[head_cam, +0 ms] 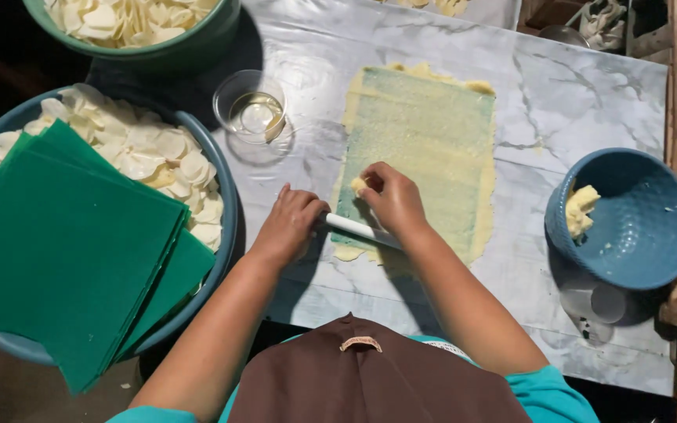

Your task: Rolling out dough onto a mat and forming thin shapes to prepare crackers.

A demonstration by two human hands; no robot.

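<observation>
A thin sheet of pale yellow dough (481, 196) lies on the marble-patterned table (573, 94), covered by a translucent green plastic sheet (425, 133). My left hand (290, 223) grips the left end of a white roller (354, 229) at the sheet's near edge. Over the roller's other end, my right hand (392, 200) pinches a small lump of dough (358, 185) on the sheet's near left corner.
A blue bowl (644, 235) with leftover dough stands at the right. A small clear cup (252, 106) of liquid sits left of the sheet. Two large basins (217, 168) of round white dough discs are at the left, with stacked green sheets (64, 251) on the nearer one.
</observation>
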